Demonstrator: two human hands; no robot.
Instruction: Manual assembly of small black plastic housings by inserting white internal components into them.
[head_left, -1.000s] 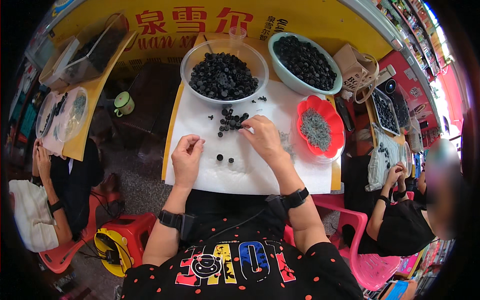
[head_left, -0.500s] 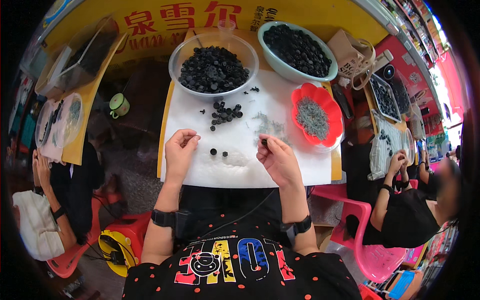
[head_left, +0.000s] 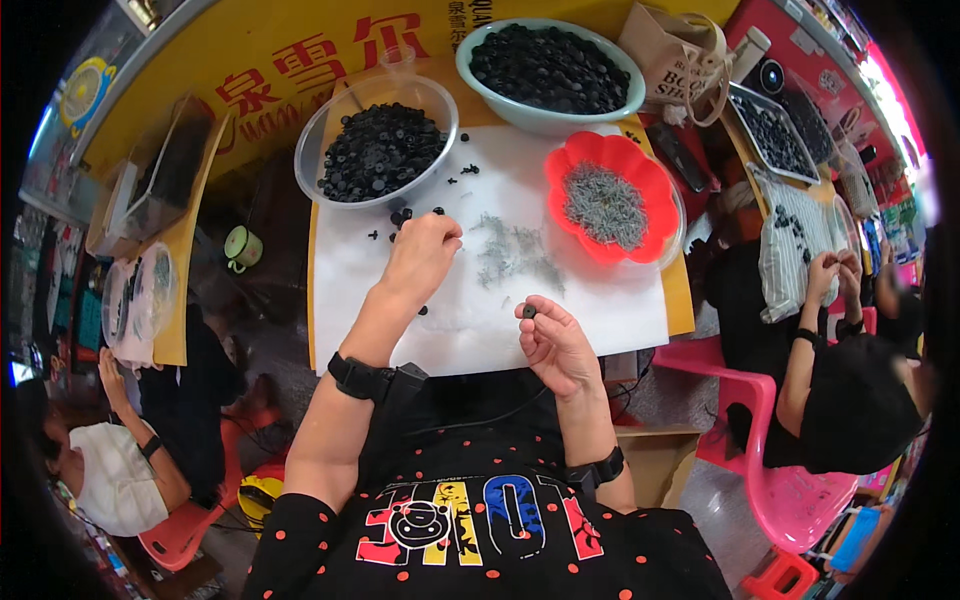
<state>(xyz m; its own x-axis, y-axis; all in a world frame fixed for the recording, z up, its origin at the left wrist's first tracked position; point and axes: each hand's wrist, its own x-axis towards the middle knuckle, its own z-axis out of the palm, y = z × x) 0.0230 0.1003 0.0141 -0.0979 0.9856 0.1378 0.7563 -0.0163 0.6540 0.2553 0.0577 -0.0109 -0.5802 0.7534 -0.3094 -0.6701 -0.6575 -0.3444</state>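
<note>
My right hand (head_left: 560, 345) pinches a small round black plastic cap (head_left: 529, 312) between thumb and fingertips, above the front of the white sheet (head_left: 480, 335). Farther left, my left hand (head_left: 418, 250) reaches over a small pile of black caps (head_left: 400, 217), fingers bent down at it. The back of the hand hides most of the pile and whatever its fingertips hold. One more black cap (head_left: 423, 310) peeks out beside my left wrist. Thin grey screw-like pieces (head_left: 510, 250) lie scattered between my hands, and many fill a red flower-shaped bowl (head_left: 665, 215).
A clear bowl (head_left: 303, 165) and a pale green basin (head_left: 640, 95), both heaped with black parts, stand at the back. A beige bag (head_left: 665, 60) is at the back right. People work at side tables, one by a pink chair (head_left: 765, 420).
My left hand has moved forward from the front left of the sheet to the pile of caps. My right hand still holds its cap, slightly turned. The view has shifted.
</note>
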